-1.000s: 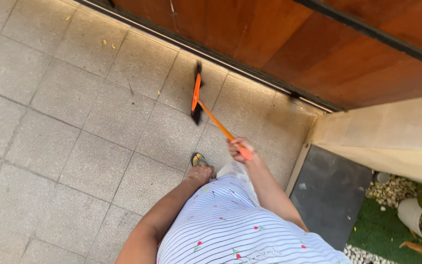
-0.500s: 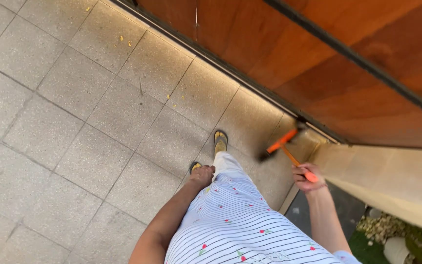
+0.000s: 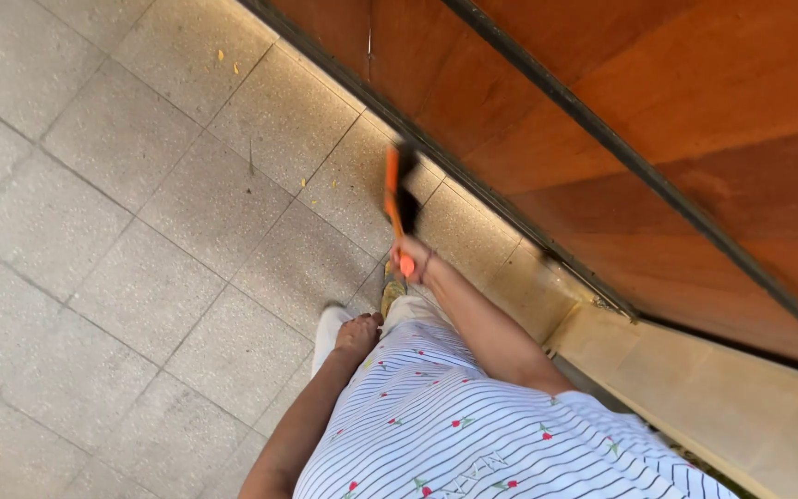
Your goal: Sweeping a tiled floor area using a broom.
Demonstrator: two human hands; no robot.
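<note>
My right hand (image 3: 411, 255) grips the orange handle of a broom (image 3: 394, 192), whose black bristles rest on the grey tiles close to the dark track of a wooden gate (image 3: 602, 102). My left hand (image 3: 358, 332) hangs at my side with its fingers curled in, holding nothing, against my white striped clothing (image 3: 454, 425). A sandalled foot (image 3: 392, 294) shows below the right hand. Small yellow petals (image 3: 320, 183) lie scattered on the tiles to the left of the broom head.
Speckled grey floor tiles (image 3: 140, 277) stretch to the left. A dark metal track (image 3: 473, 180) runs along the foot of the gate. A beige stone wall ledge (image 3: 713, 397) stands at the lower right.
The broom has swung from the right corner by the ledge leftward to the tiles in front of me. My right arm now reaches forward, and I have stepped forward along the gate.
</note>
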